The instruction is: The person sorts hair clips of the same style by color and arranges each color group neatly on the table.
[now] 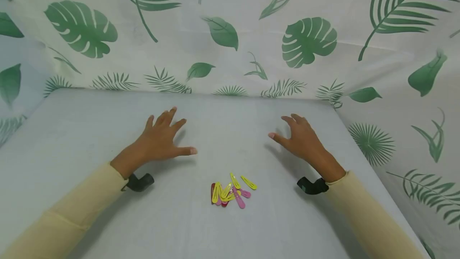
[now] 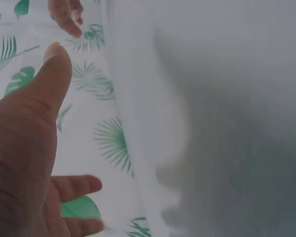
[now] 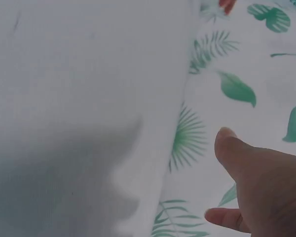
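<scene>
A small loose pile of snap hair clips lies on the white table, between the forearms and nearer to me than both hands. Yellow clips [image 1: 248, 182] lie mostly on top, with pink clips [image 1: 238, 198] and a dark red clip [image 1: 213, 193] among them. My left hand [image 1: 159, 139] hovers over the table left of the pile, fingers spread and thumb pointing right. On the other side my right hand [image 1: 301, 138] is held over the table, thumb towards the middle. Both hands hold nothing and cast shadows on the tabletop. The wrist views show each hand's thumb and some fingers.
The white tabletop [image 1: 161, 227] reaches back to a leaf-patterned cloth [image 1: 251, 35] hung behind it and down the sides. A black wrist camera [image 1: 140, 182] sits under the left wrist, another black camera [image 1: 312, 186] under the right.
</scene>
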A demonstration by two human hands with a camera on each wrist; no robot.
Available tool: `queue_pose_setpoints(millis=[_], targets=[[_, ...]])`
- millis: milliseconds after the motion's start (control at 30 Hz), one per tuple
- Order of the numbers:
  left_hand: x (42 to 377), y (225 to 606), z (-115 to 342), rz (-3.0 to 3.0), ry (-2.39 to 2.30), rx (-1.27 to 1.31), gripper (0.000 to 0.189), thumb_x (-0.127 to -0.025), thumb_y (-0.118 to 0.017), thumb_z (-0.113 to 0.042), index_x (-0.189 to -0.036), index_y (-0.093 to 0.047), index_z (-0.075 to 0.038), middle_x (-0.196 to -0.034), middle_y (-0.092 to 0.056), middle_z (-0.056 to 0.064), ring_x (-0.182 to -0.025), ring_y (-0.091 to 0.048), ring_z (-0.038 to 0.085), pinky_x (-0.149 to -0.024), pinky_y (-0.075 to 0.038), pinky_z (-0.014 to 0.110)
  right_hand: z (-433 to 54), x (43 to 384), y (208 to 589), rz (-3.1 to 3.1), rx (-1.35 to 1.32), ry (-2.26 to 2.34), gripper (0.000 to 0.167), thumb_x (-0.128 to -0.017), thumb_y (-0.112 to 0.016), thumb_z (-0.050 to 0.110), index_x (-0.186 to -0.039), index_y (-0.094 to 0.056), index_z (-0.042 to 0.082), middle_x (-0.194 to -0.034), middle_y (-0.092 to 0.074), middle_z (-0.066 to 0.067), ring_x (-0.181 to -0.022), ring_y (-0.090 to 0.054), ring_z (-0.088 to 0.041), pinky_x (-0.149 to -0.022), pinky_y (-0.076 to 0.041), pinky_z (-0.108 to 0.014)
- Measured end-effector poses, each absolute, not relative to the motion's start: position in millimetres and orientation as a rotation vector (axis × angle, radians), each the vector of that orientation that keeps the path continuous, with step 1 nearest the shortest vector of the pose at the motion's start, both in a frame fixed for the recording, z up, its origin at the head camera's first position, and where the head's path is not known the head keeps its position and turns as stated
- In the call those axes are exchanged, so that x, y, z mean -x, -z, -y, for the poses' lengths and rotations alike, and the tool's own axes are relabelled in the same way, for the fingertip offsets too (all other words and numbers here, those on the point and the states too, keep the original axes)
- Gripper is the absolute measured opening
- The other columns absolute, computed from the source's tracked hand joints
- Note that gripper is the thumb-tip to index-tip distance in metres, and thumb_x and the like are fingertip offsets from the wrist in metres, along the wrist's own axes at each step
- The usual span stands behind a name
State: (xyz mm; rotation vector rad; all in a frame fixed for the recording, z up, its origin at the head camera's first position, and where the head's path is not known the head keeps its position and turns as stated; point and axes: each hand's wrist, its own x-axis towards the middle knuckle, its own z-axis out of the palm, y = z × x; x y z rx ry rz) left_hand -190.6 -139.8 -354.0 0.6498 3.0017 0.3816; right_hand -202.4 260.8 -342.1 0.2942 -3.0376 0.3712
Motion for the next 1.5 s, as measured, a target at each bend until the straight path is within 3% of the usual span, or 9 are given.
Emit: queue_pose_setpoints(millis=[167, 400, 600, 933, 1267, 1500], targets=[[184, 352, 131, -3.044, -0.516, -0.807, 0.088, -0.075, -0.065, -0.073, -0.133, -0.059, -0.007, -0.145, -0.042, 0.020, -0.129, -0.041, 0.040, -0.097, -0.037, 0.060, -249, 191, 341, 2.994, -0.356, -0.510, 0.062, -0.088, -0.072, 0.040, -0.131, -0.057, -0.002, -0.135, -0.050, -0.026, -0.125, -0.044, -0.043, -0.096, -0.040, -0.059], [177, 351, 118, -2.831, -0.901, -0.915, 0.066, -0.079, -0.075, -0.056, -0.120, -0.067, -0.005, -0.122, -0.061, 0.008, -0.113, -0.056, 0.027, -0.089, -0.049, 0.046, -239, 180, 343, 3.019, -0.436, -0.604, 0.049, -0.090, -0.072, 0.033, -0.124, -0.064, -0.001, -0.124, -0.061, -0.020, -0.112, -0.056, -0.037, -0.090, -0.046, -0.053], [173, 356, 110, -2.590, -1.140, -0.982, 0.052, -0.081, -0.079, -0.040, -0.117, -0.068, -0.004, -0.113, -0.066, 0.006, -0.100, -0.062, 0.022, -0.084, -0.051, 0.037, -236, 172, 345, 3.008, -0.509, -0.730, 0.036, -0.091, -0.071, 0.023, -0.119, -0.067, 0.000, -0.117, -0.065, -0.015, -0.105, -0.059, -0.033, -0.085, -0.049, -0.049], [158, 359, 100, -2.487, -1.189, -1.003, 0.047, -0.081, -0.081, -0.032, -0.116, -0.068, -0.004, -0.109, -0.066, 0.003, -0.097, -0.062, 0.018, -0.085, -0.051, 0.034, -227, 161, 350, 2.955, -0.669, -0.934, 0.021, -0.089, -0.072, 0.010, -0.109, -0.071, 0.004, -0.105, -0.069, -0.004, -0.091, -0.062, -0.019, -0.082, -0.052, -0.041], [143, 361, 88, -2.380, -1.178, -1.055, 0.041, -0.084, -0.079, -0.026, -0.117, -0.069, -0.004, -0.109, -0.066, 0.001, -0.095, -0.060, 0.017, -0.082, -0.052, 0.031, -223, 149, 355, 2.971, -0.820, -1.026, 0.023, -0.088, -0.073, 0.010, -0.111, -0.072, 0.008, -0.099, -0.069, 0.005, -0.087, -0.061, -0.012, -0.073, -0.051, -0.029], [138, 364, 84, -2.322, -1.168, -1.044, 0.038, -0.083, -0.080, -0.019, -0.116, -0.069, -0.004, -0.108, -0.066, -0.001, -0.093, -0.060, 0.016, -0.081, -0.051, 0.030, -217, 141, 357, 2.963, -0.934, -1.093, 0.024, -0.088, -0.072, 0.009, -0.113, -0.071, 0.008, -0.104, -0.069, 0.003, -0.088, -0.060, -0.010, -0.077, -0.051, -0.032]])
